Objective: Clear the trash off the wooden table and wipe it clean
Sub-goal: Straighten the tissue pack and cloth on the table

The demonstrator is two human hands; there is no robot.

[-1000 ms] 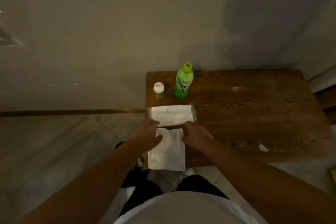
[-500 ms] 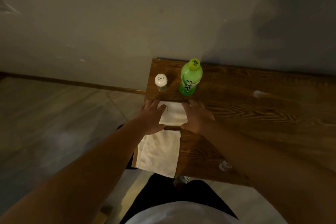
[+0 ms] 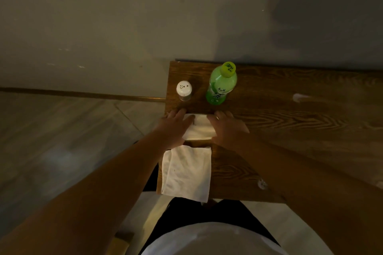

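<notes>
On the wooden table [image 3: 290, 130] lies a flat white tissue pack [image 3: 200, 128] near the left end. My left hand [image 3: 176, 126] covers its left end and my right hand [image 3: 226, 128] its right end, fingers stretched forward and pressed on it. A folded white cloth [image 3: 186, 172] lies just behind my hands and hangs over the near table edge. A white scrap [image 3: 299, 97] sits farther right on the tabletop. A small crumpled scrap [image 3: 262, 184] lies near the front edge by my right forearm.
A green drink bottle [image 3: 220, 85] and a white-capped shaker [image 3: 184, 90] stand upright just beyond my fingertips at the table's back left. The wall runs along the table's far edge. Tiled floor lies to the left.
Both hands have moved forward from the cloth's top edge onto the two ends of the tissue pack. The cloth stays draped over the near edge. The view has tilted and shifted left.
</notes>
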